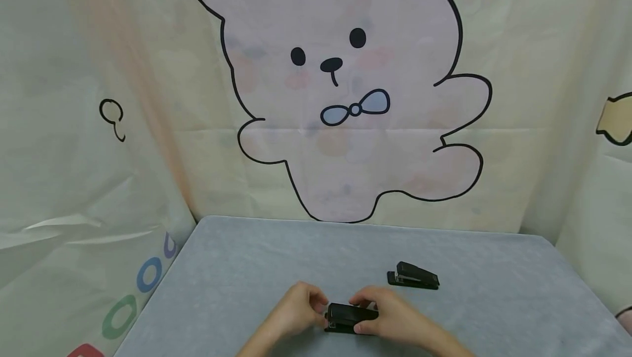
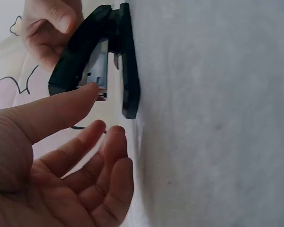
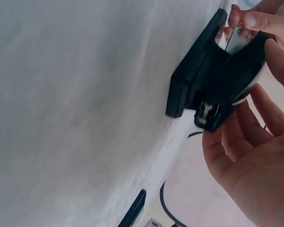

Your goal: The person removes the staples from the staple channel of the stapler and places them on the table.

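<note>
A black stapler lies near the front of the table, its top arm raised from the base and a metal magazine showing between them. My right hand grips its rear part, with the thumb on the near side and fingers on the far side. At the stapler's front end is my left hand, thumb close to the magazine's tip and the other fingers loosely bent. In the left wrist view a gap shows between that thumb and the fingers; whether the thumb touches the magazine I cannot tell.
A second black stapler rests on the table behind and to the right of my right hand. The table has a pale blue-grey cover. Cloth with a cartoon bear hangs behind it, and more cloth hangs at both sides.
</note>
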`<state>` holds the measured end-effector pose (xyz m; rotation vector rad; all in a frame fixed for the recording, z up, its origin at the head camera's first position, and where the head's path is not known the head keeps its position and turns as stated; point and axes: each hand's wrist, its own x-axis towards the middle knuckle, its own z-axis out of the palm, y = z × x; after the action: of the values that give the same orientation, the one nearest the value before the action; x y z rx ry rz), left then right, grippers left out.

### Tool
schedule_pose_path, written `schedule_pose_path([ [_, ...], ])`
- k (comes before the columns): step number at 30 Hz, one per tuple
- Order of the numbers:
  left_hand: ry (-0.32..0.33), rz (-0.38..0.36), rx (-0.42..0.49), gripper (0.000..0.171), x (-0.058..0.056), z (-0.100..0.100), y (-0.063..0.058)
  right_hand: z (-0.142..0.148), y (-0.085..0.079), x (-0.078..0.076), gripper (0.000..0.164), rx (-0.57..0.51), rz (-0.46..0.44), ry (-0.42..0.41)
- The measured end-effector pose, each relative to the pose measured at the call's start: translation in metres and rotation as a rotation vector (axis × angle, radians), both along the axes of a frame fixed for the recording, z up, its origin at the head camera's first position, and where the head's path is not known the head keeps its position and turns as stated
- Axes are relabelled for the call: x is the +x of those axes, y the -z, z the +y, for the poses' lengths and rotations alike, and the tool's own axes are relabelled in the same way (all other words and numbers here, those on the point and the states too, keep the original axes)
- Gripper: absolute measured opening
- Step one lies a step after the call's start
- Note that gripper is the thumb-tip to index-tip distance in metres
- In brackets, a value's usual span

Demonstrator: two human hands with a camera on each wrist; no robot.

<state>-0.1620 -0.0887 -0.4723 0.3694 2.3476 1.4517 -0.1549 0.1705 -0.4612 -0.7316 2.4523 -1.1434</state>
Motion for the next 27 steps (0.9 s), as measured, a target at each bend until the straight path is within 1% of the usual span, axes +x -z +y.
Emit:
schedule_pose_path([
  [3, -0.031, 0.014, -0.010, 0.031, 0.004, 0.003, 0.003, -0.006, 0.002, -0.001, 0.032, -0.008, -0.002, -0.004],
  [6, -0.038, 0.011, -0.035, 0.030, 0.005, 0.004, 0.007, -0.011, 0.003, 0.000, 0.032, -0.013, -0.001, 0.000],
  [10, -0.041, -0.027, -0.087, 0.027, 0.003, 0.005, 0.008, -0.017, 0.004, 0.000, 0.031, -0.013, -0.009, 0.005],
  [13, -0.039, -0.048, -0.110, 0.025, 0.001, 0.006, 0.007, -0.021, 0.005, 0.000, 0.030, -0.021, -0.020, 0.008],
  [18, -0.032, -0.050, -0.113, 0.024, 0.001, 0.005, 0.008, -0.026, 0.005, 0.000, 0.027, -0.035, -0.021, 0.008],
  [24, -0.026, -0.073, -0.113, 0.024, -0.001, 0.005, 0.009, -0.027, 0.005, 0.001, 0.026, -0.038, -0.029, 0.013],
  [27, -0.034, -0.064, -0.112, 0.024, 0.000, 0.005, 0.008, -0.026, 0.003, 0.001, 0.027, -0.029, -0.033, 0.026],
])
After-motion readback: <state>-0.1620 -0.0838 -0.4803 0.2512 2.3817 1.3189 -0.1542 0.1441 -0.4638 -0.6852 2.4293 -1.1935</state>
